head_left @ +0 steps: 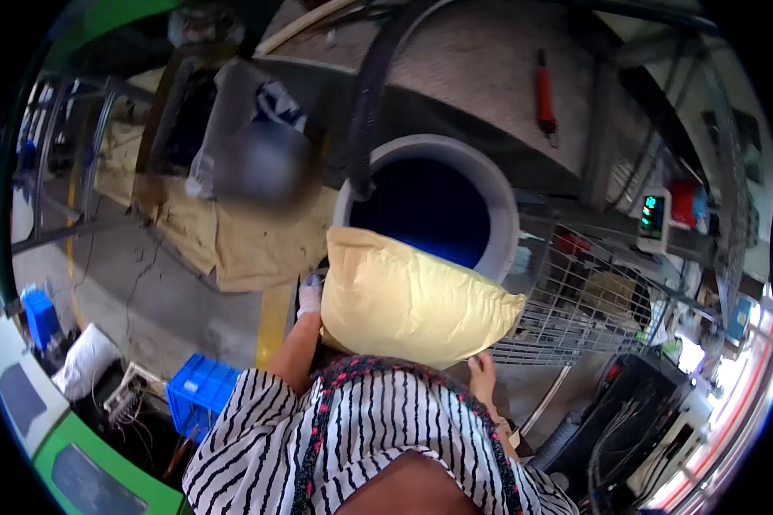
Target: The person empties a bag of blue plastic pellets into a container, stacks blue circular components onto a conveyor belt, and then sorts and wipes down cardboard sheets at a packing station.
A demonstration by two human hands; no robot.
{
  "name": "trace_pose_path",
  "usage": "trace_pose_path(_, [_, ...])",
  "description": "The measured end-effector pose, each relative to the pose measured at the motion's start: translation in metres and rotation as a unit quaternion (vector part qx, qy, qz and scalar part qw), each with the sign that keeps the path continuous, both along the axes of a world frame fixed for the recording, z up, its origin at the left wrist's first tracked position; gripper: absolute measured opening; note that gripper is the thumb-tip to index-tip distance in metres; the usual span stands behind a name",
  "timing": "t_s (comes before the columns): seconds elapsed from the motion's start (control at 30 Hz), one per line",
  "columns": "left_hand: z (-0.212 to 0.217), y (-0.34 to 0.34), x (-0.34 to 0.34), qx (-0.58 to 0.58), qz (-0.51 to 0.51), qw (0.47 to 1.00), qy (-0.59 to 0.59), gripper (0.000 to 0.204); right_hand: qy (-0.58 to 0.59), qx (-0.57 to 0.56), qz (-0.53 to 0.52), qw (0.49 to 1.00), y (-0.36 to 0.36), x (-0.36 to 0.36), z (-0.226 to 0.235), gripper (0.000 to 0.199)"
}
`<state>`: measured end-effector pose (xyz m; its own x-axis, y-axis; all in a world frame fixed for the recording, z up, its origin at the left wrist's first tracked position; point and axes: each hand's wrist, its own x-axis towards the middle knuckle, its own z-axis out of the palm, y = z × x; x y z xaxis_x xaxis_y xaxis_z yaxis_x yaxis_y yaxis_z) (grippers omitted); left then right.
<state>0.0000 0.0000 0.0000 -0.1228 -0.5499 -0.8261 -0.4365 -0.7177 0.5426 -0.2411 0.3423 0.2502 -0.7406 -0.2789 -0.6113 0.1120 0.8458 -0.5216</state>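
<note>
A full cream-yellow sack (408,296) leans across the near rim of a round white bin (511,215), tilted against my front. Dark blue contents (434,206) show inside the bin; their kind is hard to make out. My left hand (310,296), in what looks like a pale glove, holds the sack at its left edge, with the fingers partly hidden. At the lower right edge, my right hand (482,369) is closed on the sack's near side. A thick dark hose (371,94) reaches down to the bin's left rim.
Right of the bin stands a wire mesh basket (567,318), with a lit control box (654,219) above. Flattened brown sacks (266,245) lie at left. A blue crate (202,390) sits near left. On the back surface lies a red-handled tool (544,99).
</note>
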Motion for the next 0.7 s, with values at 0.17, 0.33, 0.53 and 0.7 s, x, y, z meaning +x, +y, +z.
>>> trace_pose_path(0.17, [-0.016, -0.02, -0.019, -0.086, -0.038, 0.996, 0.007, 0.041, 0.273, -0.132, 0.321, 0.897, -0.214, -0.043, -0.016, 0.055])
trace_pose_path(0.33, [0.084, -0.065, -0.047, -0.188, 0.042, 0.975, 0.11, 0.026, 0.092, -0.25, 0.431, 0.862, -0.359, -0.032, -0.059, 0.063])
trace_pose_path(0.53, [0.136, -0.082, -0.067, -0.053, -0.048, 0.979, 0.19, 0.023, 0.213, -0.252, 0.432, 0.839, -0.36, -0.002, -0.097, 0.016])
trace_pose_path(0.7, [0.14, -0.076, -0.087, 0.002, 0.108, 0.961, 0.256, 0.038, 0.306, -0.325, 0.509, 0.736, -0.348, 0.002, -0.105, 0.012])
